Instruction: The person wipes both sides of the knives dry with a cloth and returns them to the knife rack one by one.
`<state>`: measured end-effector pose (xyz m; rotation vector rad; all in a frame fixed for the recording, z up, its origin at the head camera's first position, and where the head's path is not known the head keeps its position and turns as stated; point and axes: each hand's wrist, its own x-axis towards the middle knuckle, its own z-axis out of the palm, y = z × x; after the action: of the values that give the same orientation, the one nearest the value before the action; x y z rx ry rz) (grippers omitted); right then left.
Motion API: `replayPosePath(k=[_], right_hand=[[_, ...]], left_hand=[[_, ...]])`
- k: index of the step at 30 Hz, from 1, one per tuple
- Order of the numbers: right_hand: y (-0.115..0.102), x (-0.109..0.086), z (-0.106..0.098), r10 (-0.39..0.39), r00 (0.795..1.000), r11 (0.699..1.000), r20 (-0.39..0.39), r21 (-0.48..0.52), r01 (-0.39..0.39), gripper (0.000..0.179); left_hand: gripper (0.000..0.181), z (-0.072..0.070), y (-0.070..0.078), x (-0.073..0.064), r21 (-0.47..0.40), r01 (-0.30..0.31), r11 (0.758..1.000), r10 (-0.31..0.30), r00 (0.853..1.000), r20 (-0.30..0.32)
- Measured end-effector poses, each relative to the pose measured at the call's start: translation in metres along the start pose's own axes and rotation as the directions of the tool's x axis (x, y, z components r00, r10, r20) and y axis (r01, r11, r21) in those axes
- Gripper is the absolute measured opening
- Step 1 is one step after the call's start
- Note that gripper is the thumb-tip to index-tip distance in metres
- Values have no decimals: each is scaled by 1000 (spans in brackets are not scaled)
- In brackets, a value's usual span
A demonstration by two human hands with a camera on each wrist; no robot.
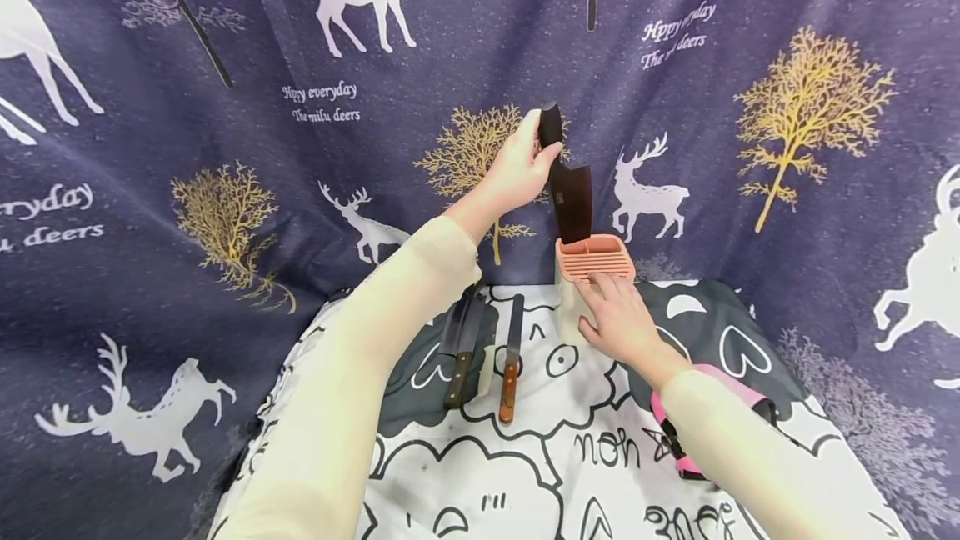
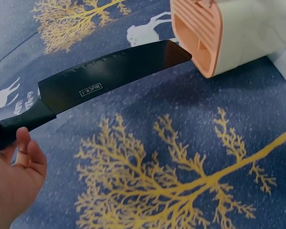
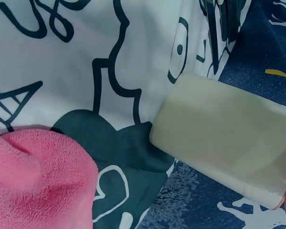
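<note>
My left hand (image 1: 523,158) grips the handle of a black kitchen knife (image 1: 572,202), blade pointing down. In the left wrist view the broad blade (image 2: 109,71) has its tip at the rim of the knife block's opening; whether it has entered cannot be told. The knife block (image 1: 596,252) is cream with a slotted orange top and stands upright on the cloth. My right hand (image 1: 618,319) rests on the block's front top edge with fingers extended. The right wrist view shows the block's plain cream side (image 3: 224,138) and only a sliver of that hand.
Left of the block, a knife with a brown wooden handle (image 1: 507,390) lies on the patterned cloth (image 1: 480,482). Dark-bladed knives (image 1: 463,340) lie further left. A pink towel (image 3: 43,176) lies near my right forearm. A blue deer-print curtain (image 1: 420,40) hangs behind.
</note>
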<state>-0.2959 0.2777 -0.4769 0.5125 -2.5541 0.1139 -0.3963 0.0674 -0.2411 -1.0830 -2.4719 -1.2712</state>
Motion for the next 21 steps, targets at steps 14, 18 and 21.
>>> replayPosePath(k=[14, 18, 21], right_hand=[[-1, 1, 2, 24, 999, 1000, -22, 11, -24, 64], [-3, 1, 0, 32, 999, 999, -12, 20, -31, 64], [-3, 2, -1, 36, 999, 999, -4, 20, -36, 64]], left_hand=[[52, 34, -7, 12, 93, -13, 996, 8, 999, 51], [52, 36, -6, 12, 118, 7, 993, -14, 998, 59], [50, 35, -5, 13, 125, -4, 992, -2, 999, 48]])
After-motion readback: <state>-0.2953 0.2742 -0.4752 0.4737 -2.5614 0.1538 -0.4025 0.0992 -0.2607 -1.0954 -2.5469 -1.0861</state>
